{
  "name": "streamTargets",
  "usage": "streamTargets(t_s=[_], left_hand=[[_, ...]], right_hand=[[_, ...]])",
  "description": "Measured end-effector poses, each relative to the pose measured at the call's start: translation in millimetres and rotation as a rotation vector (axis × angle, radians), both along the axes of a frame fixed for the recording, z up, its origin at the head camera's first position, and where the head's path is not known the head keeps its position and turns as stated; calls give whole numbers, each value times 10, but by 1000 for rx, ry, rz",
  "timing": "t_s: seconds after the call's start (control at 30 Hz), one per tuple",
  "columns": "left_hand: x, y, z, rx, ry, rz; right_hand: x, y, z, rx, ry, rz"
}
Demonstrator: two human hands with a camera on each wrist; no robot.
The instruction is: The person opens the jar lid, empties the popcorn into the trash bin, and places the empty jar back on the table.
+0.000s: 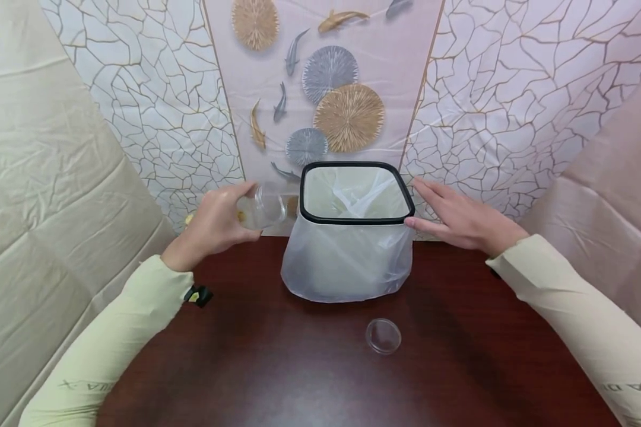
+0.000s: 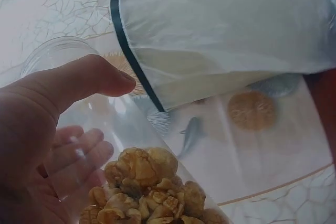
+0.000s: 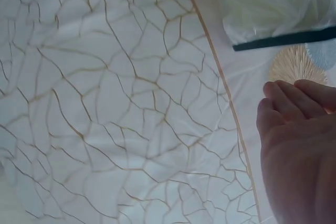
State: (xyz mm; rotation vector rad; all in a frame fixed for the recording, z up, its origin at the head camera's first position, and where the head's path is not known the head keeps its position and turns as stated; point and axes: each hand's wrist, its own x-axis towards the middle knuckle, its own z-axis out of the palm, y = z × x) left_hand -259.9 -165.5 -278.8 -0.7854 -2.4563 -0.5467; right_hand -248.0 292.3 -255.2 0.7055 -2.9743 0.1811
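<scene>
On the left, my left hand [image 1: 221,216] grips a clear plastic jar [image 1: 269,204] tipped on its side, its round mouth facing the trash bin. Caramel-coloured popcorn [image 2: 147,187] sits inside the jar, as the left wrist view shows. The trash bin, lined with a translucent white bag [image 1: 347,267] under a black rim [image 1: 358,221], stands upright between my hands. My right hand [image 1: 456,216] holds nothing, its fingers extended by the rim's right side; whether the thumb touches the rim I cannot tell.
A round clear lid [image 1: 383,336] lies on the dark red-brown table [image 1: 278,367], in front of the bin. Behind stands a patterned cloth backdrop [image 1: 513,89], with pale cloth [image 1: 37,178] along the left side.
</scene>
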Motion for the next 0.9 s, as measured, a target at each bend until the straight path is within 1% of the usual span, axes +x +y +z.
streamTargets(t_s=[0.13, 0.23, 0.37, 0.6, 0.77, 0.9], left_hand=[[-80, 99, 147, -58, 13, -34], [-123, 157, 235, -90, 13, -59], [-168, 239, 331, -137, 13, -75], [-264, 424, 439, -178, 30, -121], [-318, 523, 484, -226, 29, -109], [-354, 592, 524, -280, 47, -97]], right_hand=[[-80, -55, 68, 32, 25, 24], [-141, -116, 52, 65, 34, 36], [-216, -180, 4, 79, 20, 41], [-309, -181, -114, 93, 2, 22], [-357, -191, -221, 72, -12, 17], [-374, -189, -266, 48, -8, 18]])
